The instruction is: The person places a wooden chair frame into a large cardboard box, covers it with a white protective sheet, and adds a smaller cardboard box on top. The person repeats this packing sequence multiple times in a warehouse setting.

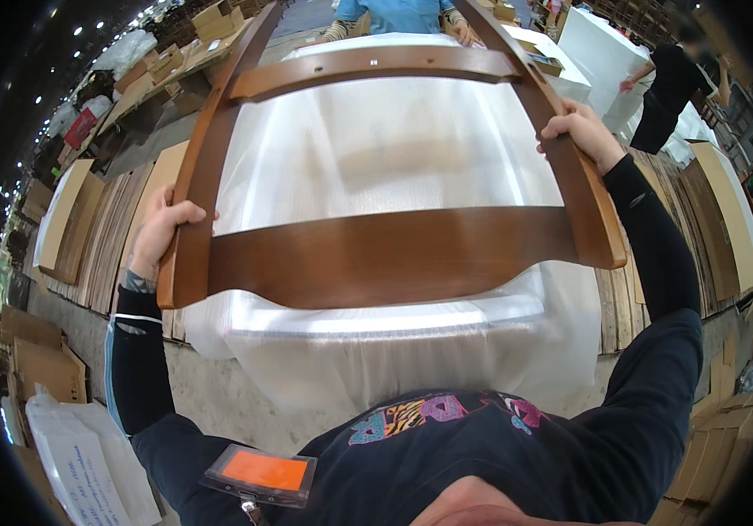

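Observation:
A brown wooden furniture frame [367,254], with two long side rails and two crosspieces, is held up in front of me. My left hand [164,226] grips its left rail close to the near end. Farther up the right rail, my right hand [580,136] is wrapped around the wood. The wide near crosspiece has a curved lower edge; the narrower far crosspiece [376,66] shows small holes. Below the frame, translucent white wrapping sheet [394,167] covers a table-like surface and hangs down over its near side. The far ends of the rails run out of view.
Across the table stands a person in a blue shirt [398,16]. Another person in black [670,88] is at the far right. Stacked flat cardboard [100,232] lies left, with more stacked cardboard [701,219] right. Cartons [47,355] and a white sack [74,456] sit at lower left.

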Demonstrator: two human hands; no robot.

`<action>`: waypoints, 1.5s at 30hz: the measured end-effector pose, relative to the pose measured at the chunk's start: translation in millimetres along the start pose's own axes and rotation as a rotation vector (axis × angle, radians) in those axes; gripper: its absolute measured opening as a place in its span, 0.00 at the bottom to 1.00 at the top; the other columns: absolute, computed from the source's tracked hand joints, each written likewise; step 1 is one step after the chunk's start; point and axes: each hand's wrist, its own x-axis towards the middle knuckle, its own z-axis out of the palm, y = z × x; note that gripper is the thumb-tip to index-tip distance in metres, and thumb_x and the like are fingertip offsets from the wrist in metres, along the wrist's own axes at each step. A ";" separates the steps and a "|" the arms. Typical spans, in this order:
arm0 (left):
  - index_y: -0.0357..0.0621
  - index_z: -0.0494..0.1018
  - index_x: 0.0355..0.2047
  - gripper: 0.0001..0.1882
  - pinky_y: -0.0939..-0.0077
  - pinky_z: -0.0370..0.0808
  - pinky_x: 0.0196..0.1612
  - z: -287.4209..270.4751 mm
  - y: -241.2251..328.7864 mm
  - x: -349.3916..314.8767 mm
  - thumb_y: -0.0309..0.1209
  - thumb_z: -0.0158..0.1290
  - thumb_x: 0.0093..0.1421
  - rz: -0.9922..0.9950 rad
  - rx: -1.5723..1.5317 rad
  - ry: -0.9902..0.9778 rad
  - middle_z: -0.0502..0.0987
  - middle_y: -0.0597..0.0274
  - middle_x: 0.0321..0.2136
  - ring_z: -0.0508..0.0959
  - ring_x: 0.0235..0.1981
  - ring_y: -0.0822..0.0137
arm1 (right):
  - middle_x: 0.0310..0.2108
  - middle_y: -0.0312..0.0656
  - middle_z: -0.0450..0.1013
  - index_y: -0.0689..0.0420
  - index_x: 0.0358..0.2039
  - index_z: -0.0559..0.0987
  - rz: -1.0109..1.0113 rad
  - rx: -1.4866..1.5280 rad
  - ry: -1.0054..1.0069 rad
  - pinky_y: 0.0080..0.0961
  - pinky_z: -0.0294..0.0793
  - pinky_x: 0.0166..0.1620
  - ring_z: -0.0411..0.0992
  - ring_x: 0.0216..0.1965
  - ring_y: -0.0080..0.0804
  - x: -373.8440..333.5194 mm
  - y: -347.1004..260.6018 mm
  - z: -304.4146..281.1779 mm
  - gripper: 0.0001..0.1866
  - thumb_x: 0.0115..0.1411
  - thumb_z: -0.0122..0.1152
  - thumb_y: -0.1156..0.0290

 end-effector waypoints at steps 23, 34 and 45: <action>0.29 0.71 0.47 0.23 0.70 0.79 0.38 17.8 -99.7 58.3 0.23 0.54 0.47 -0.150 -0.050 -0.059 0.78 0.54 0.34 0.82 0.32 0.63 | 0.32 0.46 0.76 0.68 0.54 0.72 0.185 0.007 -0.016 0.29 0.79 0.34 0.78 0.27 0.34 29.1 79.9 47.8 0.28 0.48 0.59 0.81; 0.34 0.76 0.46 0.29 0.62 0.63 0.60 13.8 -129.2 72.4 0.29 0.58 0.38 0.150 0.722 0.205 0.68 0.50 0.49 0.65 0.56 0.53 | 0.31 0.61 0.77 0.70 0.39 0.79 0.062 -0.765 0.043 0.36 0.76 0.43 0.78 0.34 0.47 52.2 75.7 52.1 0.25 0.44 0.65 0.63; 0.45 0.66 0.60 0.36 0.46 0.56 0.65 37.9 -105.1 55.7 0.44 0.60 0.53 0.426 1.255 0.342 0.61 0.45 0.62 0.54 0.68 0.45 | 0.66 0.56 0.59 0.60 0.71 0.54 -0.095 -1.531 0.125 0.67 0.59 0.60 0.58 0.67 0.54 29.9 77.8 81.7 0.44 0.62 0.51 0.45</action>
